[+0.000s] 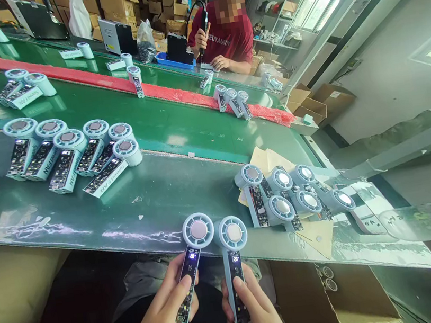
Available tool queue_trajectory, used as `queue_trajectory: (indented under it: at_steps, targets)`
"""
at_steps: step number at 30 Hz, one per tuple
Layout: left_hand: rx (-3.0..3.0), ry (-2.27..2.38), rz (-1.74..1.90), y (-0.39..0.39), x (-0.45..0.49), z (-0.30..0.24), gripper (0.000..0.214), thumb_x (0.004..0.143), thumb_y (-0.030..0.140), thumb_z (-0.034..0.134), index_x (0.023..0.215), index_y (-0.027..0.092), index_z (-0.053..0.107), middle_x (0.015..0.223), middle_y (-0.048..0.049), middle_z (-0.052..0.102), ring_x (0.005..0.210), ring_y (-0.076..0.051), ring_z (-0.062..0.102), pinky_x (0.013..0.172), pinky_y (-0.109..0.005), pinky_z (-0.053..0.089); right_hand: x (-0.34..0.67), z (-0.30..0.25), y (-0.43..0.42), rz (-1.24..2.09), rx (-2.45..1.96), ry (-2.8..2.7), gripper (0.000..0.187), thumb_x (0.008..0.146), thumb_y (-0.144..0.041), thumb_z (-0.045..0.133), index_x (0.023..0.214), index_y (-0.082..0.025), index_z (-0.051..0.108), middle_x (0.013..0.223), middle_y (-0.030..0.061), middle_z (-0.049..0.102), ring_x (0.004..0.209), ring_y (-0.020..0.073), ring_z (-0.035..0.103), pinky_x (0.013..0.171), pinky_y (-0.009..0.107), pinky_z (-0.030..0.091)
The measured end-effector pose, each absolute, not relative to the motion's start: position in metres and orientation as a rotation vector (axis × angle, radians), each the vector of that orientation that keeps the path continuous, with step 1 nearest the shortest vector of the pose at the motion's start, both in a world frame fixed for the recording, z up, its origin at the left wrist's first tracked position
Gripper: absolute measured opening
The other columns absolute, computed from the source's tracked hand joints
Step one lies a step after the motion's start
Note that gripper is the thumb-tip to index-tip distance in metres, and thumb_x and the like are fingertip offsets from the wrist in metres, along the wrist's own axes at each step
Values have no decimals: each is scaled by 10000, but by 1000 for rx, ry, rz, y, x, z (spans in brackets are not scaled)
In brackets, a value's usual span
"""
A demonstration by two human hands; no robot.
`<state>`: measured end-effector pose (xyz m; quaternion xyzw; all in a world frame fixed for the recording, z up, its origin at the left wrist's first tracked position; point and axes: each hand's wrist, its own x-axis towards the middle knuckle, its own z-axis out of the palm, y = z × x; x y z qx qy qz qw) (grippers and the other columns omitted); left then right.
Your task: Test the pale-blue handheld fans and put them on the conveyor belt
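My left hand [168, 310] grips the handle of a pale blue handheld fan [194, 250], thumb on its exposed circuit board, whose small display is lit. My right hand [256, 311] holds a second fan [234, 255] the same way, upright, its display lit too. Both round fan heads sit side by side just over the near edge of the green workbench [156, 196]. Both hands are below the bench edge, above my lap.
Several fans [73, 149] lie in a row at the left, another cluster [292, 193] on brown paper at the right, more on the far belt beside a red strip [116, 82]. A person in a red shirt [230, 36] works opposite. An open cardboard box [338, 294] stands at lower right.
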<state>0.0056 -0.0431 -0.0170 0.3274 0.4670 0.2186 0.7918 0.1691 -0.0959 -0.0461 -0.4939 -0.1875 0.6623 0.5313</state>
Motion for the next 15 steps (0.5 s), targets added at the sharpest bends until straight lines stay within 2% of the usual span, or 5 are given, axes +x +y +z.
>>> queue_trajectory:
  at_steps: [4, 10, 15]
  targets:
    - [653, 1013, 471, -44, 10, -15, 492, 873, 524, 396, 1277, 298, 228, 665, 36, 423, 505, -66, 246, 451, -209, 123, 162, -48, -92, 1591, -1174, -468, 424, 861, -521, 591, 1127, -251, 402, 784, -2, 492, 535, 120, 419, 371, 159, 263]
    - [626, 1007, 523, -46, 15, -17, 495, 854, 539, 420, 1255, 303, 253, 774, 14, 445, 513, -58, 243, 436, -197, 120, 156, -59, -97, 1587, -1148, -471, 496, 891, -552, 510, 1221, -234, 319, 674, -12, 467, 466, 127, 362, 387, 212, 256]
    - [656, 1000, 489, -46, 15, -17, 485, 867, 529, 393, 1266, 309, 225, 774, 12, 439, 522, -66, 250, 437, -191, 138, 157, -55, -101, 1595, -1187, -448, 551, 883, -542, 531, 1264, -220, 296, 668, -7, 472, 480, 137, 356, 413, 228, 246]
